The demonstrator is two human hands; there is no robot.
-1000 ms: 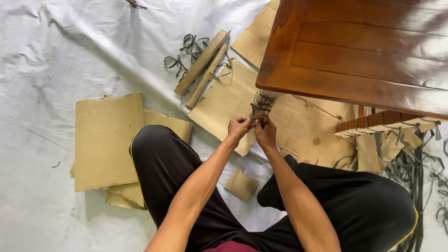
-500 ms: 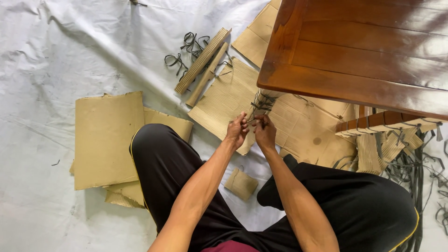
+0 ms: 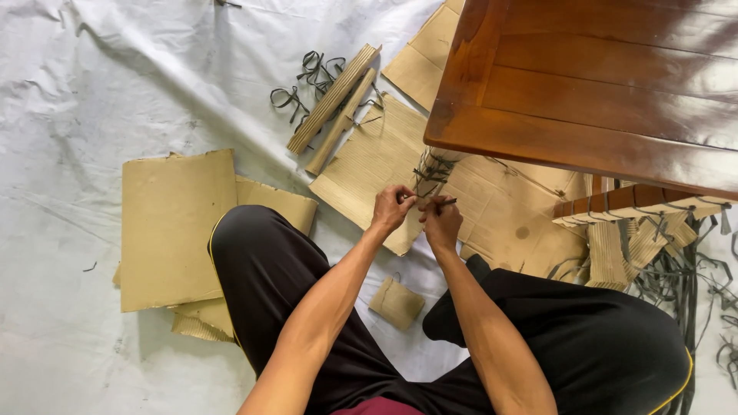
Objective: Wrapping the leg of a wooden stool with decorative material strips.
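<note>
My left hand (image 3: 392, 209) and my right hand (image 3: 441, 220) meet close together below the corner of a dark wooden table (image 3: 600, 84). Both pinch a dark plastic strap (image 3: 430, 201) that runs up to a bundle of dark strapping (image 3: 430, 170) wrapped around the table leg at that corner. The leg itself is mostly hidden under the tabletop. Corrugated cardboard sheets (image 3: 377, 165) lie on the floor beneath the hands. I sit on the floor in black trousers, knees apart.
A white sheet (image 3: 115, 77) covers the floor. Two rolled cardboard strips (image 3: 334, 100) and loose dark straps (image 3: 307, 77) lie at the back. Flat cardboard (image 3: 177, 227) sits left, a small piece (image 3: 396, 303) between my legs. A strapped wooden part (image 3: 638, 204) and strap offcuts (image 3: 684, 277) lie right.
My hands have shifted slightly down and apart along the strap at the table leg; the fingers have regripped. Nothing else has moved.
</note>
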